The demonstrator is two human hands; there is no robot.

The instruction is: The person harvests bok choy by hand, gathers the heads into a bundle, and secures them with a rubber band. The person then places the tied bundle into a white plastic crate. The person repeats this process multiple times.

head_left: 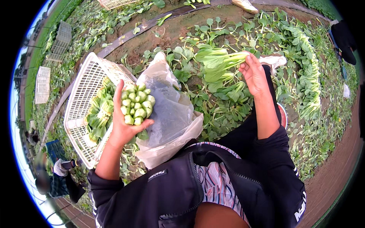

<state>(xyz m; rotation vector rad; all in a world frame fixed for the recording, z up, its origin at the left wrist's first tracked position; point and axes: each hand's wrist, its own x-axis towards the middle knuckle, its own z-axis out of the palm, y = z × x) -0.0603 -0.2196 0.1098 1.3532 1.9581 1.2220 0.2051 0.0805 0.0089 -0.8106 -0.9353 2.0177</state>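
Observation:
My left hand (127, 127) is wrapped round a bunch of bok choy (137, 103), its pale green stem ends packed together and facing up. Most of that bunch's leaves are hidden beneath. Out to the right, my right hand (253, 74) pinches a bok choy plant (225, 64) by its base, the leaves pointing left. More loose bok choy (232, 91) shows just below it. Beside my left hand stands a white plastic crate (78, 93) with bundled greens (102, 110) inside. A clear plastic sheet (167, 112) covers my left leg.
A long row of bok choy (313, 72) lies on the ground at the right. White crates (42, 85) stand farther left. One person (57, 180) is at the lower left, another (342, 41) at the far right. A dark strip (125, 37) crosses the leaf-strewn soil.

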